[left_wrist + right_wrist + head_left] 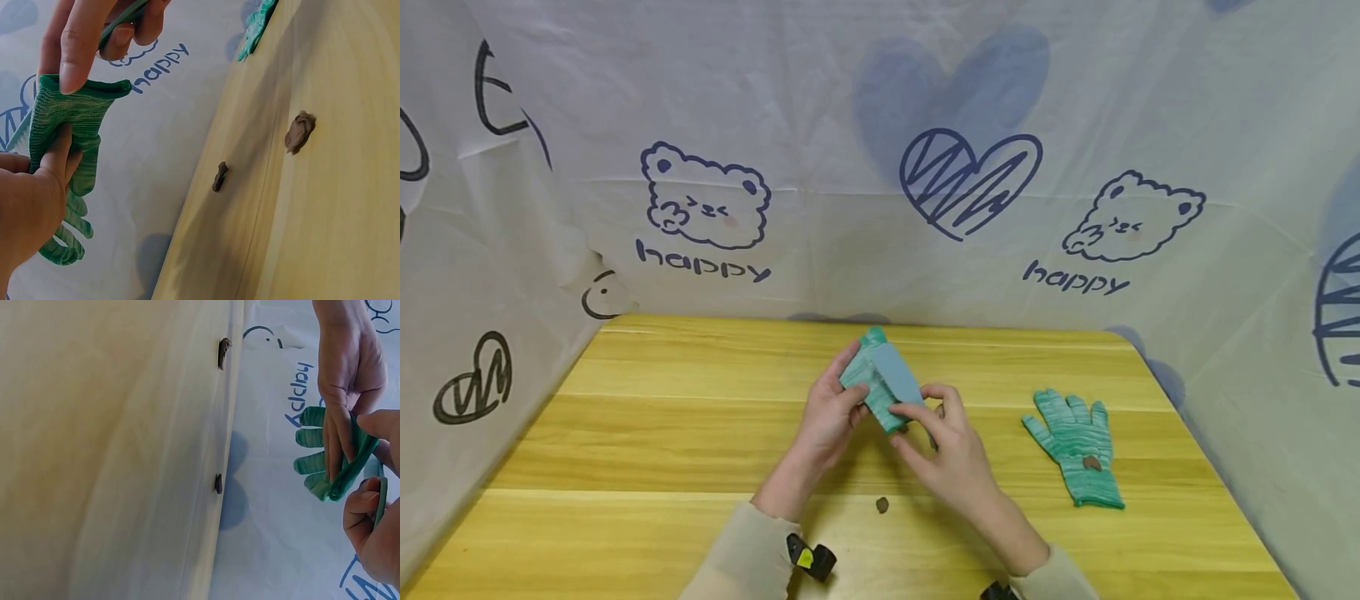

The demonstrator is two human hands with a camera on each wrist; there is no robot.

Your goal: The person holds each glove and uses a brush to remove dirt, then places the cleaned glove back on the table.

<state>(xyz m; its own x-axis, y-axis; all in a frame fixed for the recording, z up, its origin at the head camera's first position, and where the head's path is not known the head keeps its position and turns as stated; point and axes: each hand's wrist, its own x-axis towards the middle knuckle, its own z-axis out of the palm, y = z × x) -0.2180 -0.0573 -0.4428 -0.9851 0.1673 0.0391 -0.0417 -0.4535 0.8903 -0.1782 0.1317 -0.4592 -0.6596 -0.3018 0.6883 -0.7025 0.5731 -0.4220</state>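
Printed cloth (835,242) behind and beside the table (685,450) marks a screened-off workspace.

Under soft light, a broad, blurry shadow crosses the left wrist view's table (350,219).

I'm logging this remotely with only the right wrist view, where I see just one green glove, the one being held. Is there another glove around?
Observer: Yes. In the head view a second glove lies on the table, off to the right of the right hand.
Operator: Is there anything on that one?
Observer: A small brown patch, between its fingers and its cuff. I can't tell how thick it is.
Operator: And from above, does anything overlap the held glove?
Observer: Yes, the broad, flat face of a blue-grey object covers part of it, next to the right hand's fingers.
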